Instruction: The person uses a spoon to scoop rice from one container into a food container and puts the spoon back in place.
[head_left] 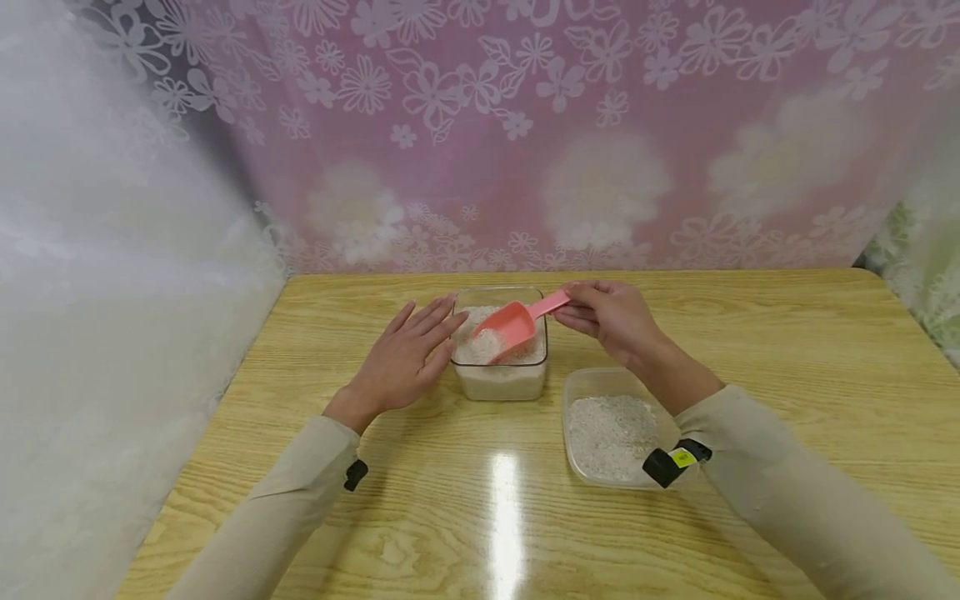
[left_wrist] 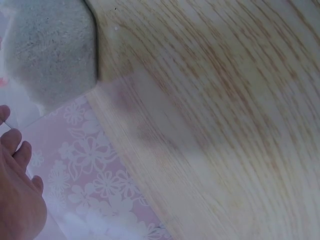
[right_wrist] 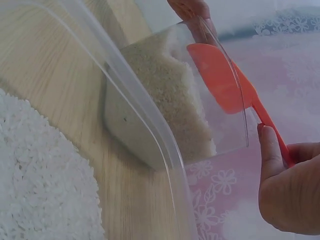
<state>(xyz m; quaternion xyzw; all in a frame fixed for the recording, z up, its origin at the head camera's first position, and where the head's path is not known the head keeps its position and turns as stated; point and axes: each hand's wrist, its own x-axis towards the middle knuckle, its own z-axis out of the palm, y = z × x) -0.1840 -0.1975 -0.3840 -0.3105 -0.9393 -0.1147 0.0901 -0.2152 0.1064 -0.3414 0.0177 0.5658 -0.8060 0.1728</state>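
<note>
My right hand (head_left: 611,321) pinches the handle of a pink scoop (head_left: 517,323). The scoop's bowl tilts down over the glass container (head_left: 501,398), with some rice (head_left: 489,344) at its lip. In the right wrist view the orange-pink scoop (right_wrist: 220,80) shows above the rice (right_wrist: 162,90), seen through the clear wall. My left hand (head_left: 405,354) lies with spread, extended fingers against the left rim of the glass container. In the left wrist view, part of this hand (left_wrist: 20,195) appears at the lower left, beside the container of rice (left_wrist: 55,50).
A clear plastic tub (head_left: 573,462) with white rice (head_left: 611,433) stands at the front right, under my right forearm. Both containers rest on a wood-grain table (head_left: 420,500). A pink flowered curtain (head_left: 480,150) hangs behind the table, and a pale sheet (head_left: 112,292) hangs at the left.
</note>
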